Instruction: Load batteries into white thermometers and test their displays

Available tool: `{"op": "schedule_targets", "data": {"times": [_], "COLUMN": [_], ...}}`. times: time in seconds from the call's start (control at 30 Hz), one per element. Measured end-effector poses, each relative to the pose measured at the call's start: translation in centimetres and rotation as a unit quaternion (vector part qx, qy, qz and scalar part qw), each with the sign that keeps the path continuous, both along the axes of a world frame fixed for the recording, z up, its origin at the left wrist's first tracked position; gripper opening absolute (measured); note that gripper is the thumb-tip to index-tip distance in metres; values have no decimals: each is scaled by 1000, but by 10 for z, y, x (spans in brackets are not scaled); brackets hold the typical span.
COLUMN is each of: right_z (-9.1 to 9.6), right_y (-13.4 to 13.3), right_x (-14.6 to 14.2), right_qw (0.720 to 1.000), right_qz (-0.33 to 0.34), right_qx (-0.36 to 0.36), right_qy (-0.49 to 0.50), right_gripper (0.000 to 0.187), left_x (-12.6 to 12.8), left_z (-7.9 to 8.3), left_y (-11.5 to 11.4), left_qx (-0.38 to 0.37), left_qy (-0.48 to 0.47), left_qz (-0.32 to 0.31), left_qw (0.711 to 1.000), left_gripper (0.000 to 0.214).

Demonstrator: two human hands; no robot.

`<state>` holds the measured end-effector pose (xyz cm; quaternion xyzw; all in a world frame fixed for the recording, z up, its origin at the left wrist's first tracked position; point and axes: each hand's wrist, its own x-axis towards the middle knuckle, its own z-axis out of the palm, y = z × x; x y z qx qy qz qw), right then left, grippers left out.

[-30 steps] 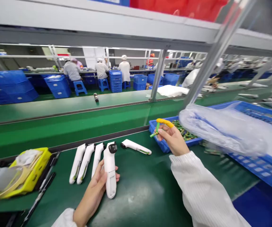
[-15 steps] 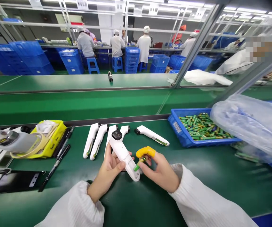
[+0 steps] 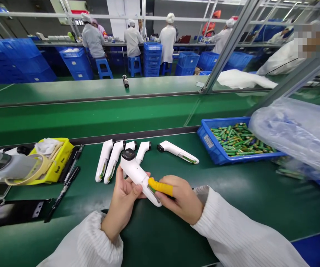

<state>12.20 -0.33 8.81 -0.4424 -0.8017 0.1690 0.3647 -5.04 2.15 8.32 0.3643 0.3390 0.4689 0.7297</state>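
Observation:
My left hand (image 3: pixel 123 198) is closed around a white infrared thermometer (image 3: pixel 134 171) with a black head, tilted so its handle points down and right. The handle's battery compartment is uncovered. A green battery (image 3: pixel 152 189) shows in that compartment, partly hidden by my fingers. On it press the closed fingers of my right hand (image 3: pixel 182 198), whose index finger wears a yellow finger cot (image 3: pixel 161 187). Behind the held one, several more white thermometers (image 3: pixel 103 160) lie in a row, green batteries visible in some handles. Another thermometer (image 3: pixel 176 150) lies apart to their right.
A blue bin (image 3: pixel 212 154) of green batteries stands at right, beside clear plastic bags (image 3: pixel 296 133). On the left are a yellow basket (image 3: pixel 65 154), a bottle (image 3: pixel 19 167), pens (image 3: pixel 65 191) and a black strip (image 3: pixel 18 213). Beyond a green divider, co-workers sit and stand among blue crates (image 3: pixel 153 55).
My right hand has moved left onto the handle, and the battery it held tilted outside now lies in the compartment. The camera view has tipped down slightly.

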Motion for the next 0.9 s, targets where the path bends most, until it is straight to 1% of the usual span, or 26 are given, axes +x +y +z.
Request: {"op": "schedule_targets", "data": {"times": [0.07,0.1,0.13,0.2,0.23,0.3,0.33,0.37,0.4,0.43,0.47,0.6,0.67,0.73,0.77,0.8,0.87,0.9], "right_z": [1,2,4,8,10,13,13,13,13,13,12,11,9,5,2,-1,-6,-8], "right_y": [2,2,3,4,4,4,4,3,3,2,1,0,1,1,1,1,1,0], "right_x": [1,3,5,10,12,15,15,14,13,11,9,5,5,5,4,4,3,2], "right_qw": [998,998,999,996,988,954,936,920,910,907,911,941,951,951,942,926,883,865], "right_qz": [2,3,7,7,-2,-17,-13,0,20,40,54,77,79,72,70,75,98,110], "right_qx": [39,42,33,-6,-29,-72,-95,-118,-137,-151,-158,-130,-129,-168,-208,-262,-365,-401], "right_qy": [-50,-46,-20,83,153,290,340,375,392,391,378,303,268,249,253,260,277,281], "right_gripper": [24,26,26,26,24,19,17,16,15,14,13,13,14,21,25,29,35,37], "left_x": [-1,-2,-2,-3,-3,-3,-3,-3,-3,-3,-3,-3,-4,-5,-5,-6,-7,-7], "left_z": [0,-1,0,0,0,0,-1,-1,-2,-3,-3,-2,-2,-2,-2,-3,-3,-3], "left_y": [3,4,6,8,9,9,8,8,7,6,5,5,7,9,9,10,10,10], "left_qx": [4,6,12,37,52,74,77,76,74,72,71,63,61,70,76,82,91,92], "left_qy": [6,7,7,7,10,18,19,19,17,13,9,-12,-21,-25,-24,-20,-11,-6], "left_qz": [6,3,1,1,2,-1,-7,-15,-22,-27,-29,-23,-22,-22,-20,-19,-20,-23], "left_qw": [1000,1000,1000,999,999,997,997,997,997,997,997,998,998,997,997,996,996,995], "left_gripper": [79,77,77,77,78,79,79,78,78,77,77,76,74,73,72,72,72,71]}}
